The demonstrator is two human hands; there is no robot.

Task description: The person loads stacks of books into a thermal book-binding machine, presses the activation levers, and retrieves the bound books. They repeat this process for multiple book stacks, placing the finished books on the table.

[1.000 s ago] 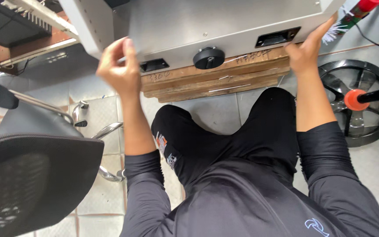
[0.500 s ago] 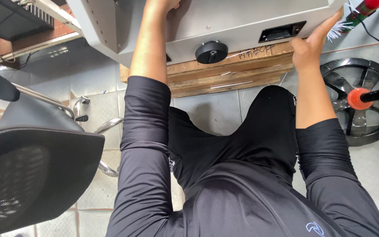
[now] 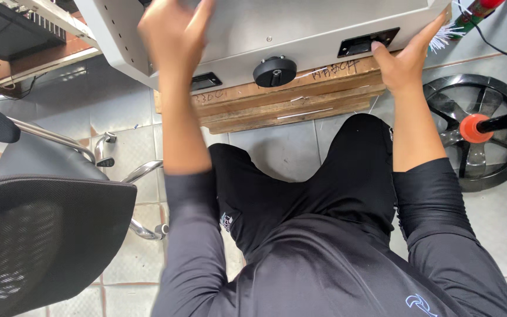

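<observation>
Right hand (image 3: 403,61) pressed against the lower edge of a big grey metal box (image 3: 300,29), thumb at a black slot handle (image 3: 368,42), fingers spread flat, not wrapped around anything. Left hand (image 3: 174,32) up on the box front, blurred, fingers loose, grip released. Black round knob (image 3: 274,71) between the two hands. Just under the right grip, stacked wooden boards (image 3: 277,100). Off beyond the left grip, a black mesh chair (image 3: 42,235). Off beyond the right grip, a black fan wheel (image 3: 482,135) on the floor.
</observation>
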